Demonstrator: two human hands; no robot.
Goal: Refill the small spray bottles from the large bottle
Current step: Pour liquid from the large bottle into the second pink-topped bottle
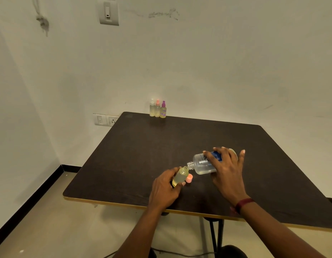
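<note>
Left hand [165, 187] grips the small clear plastic spray bottle [180, 176] of pale yellow liquid round its lower body, fingers and thumb curled. The bottle is uncapped and tilted, open neck up and to the right. Right hand [224, 170] grasps the large clear plastic bottle with the blue label [202, 163] from above, fingers wrapped over its body, little finger sticking out free. This bottle is tipped nearly onto its side, its threaded neck pointing left and slightly down, just beside the small mouth; cannot tell whether the rims touch. Both are held just over the dark brown wooden table [143, 149], near its front edge. A round pink spray cap [189, 178] lies on the table just beside the small bottle, below the two necks. No stream is visible, and the level in the large bottle is hard to read. Judged step: pouring into the small bottle, which looks already well filled. To do it well: rest the large lip on the small rim, raise the large bottle's base slowly for a thin stream, bring the small bottle closer to upright as it fills, and stop below the neck to leave room for the spray tube. Risk: overshoot wets the cap and table. Three capped small spray bottles [157, 108] (white, orange and purple tops) stand in a row at the far edge, apparently done.
</note>
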